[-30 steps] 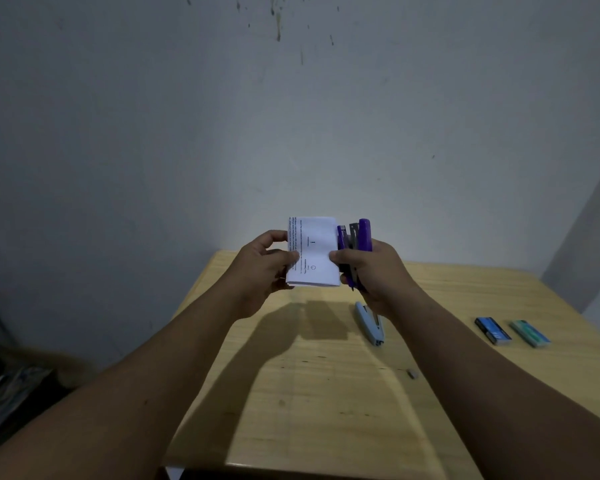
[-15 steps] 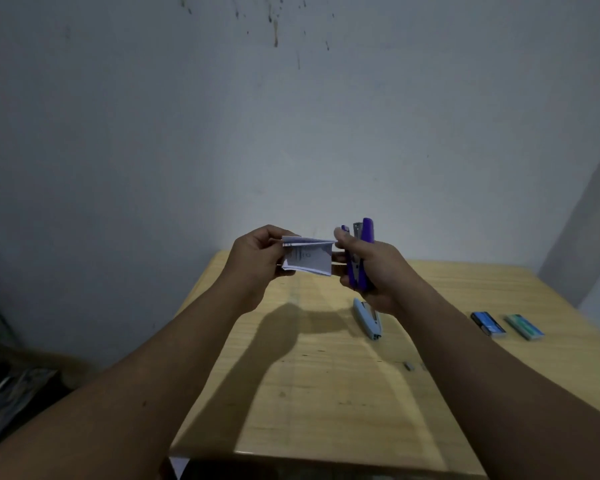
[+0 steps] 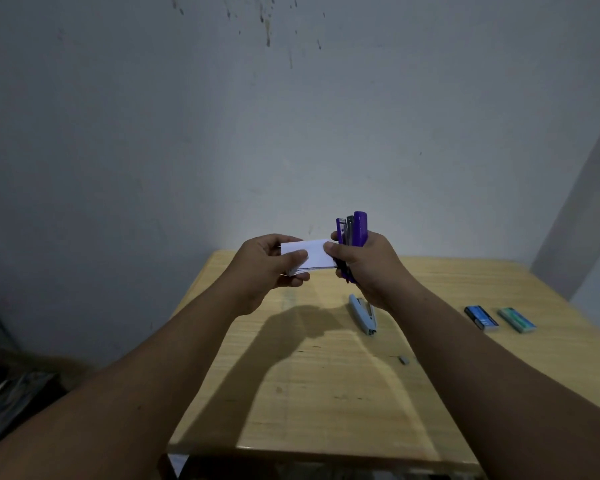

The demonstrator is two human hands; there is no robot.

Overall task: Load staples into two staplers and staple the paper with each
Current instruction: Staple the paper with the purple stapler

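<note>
Two bare forearms reached forward from the bottom corners over a pale wooden worktop (image 3: 326,393), casting a broad shadow across its middle. A tiny grey scrap (image 3: 403,359), too small to identify, lay on the wood beside the right forearm. Farther along, a light blue stapler (image 3: 363,314) rested flat on the worktop, just below the right hand. Well off to the right, a dark blue staple box (image 3: 481,318) and a green staple box (image 3: 516,320) lay side by side, close together but apart.

Above the worktop, the left hand (image 3: 264,268) held a folded white paper (image 3: 309,257), its fingers (image 3: 293,255) pinching the left part of the sheet, thumb across the front. The right hand (image 3: 371,268) was clenched around a purple stapler (image 3: 355,237), which stood upright with its tip rising above the knuckles. The right thumb also pressed on the paper's right edge, and that edge met the stapler; whether it sat inside the stapler's mouth could not be told.

Behind everything stood a grey wall (image 3: 291,116), flecked with dark spots near the top.
</note>
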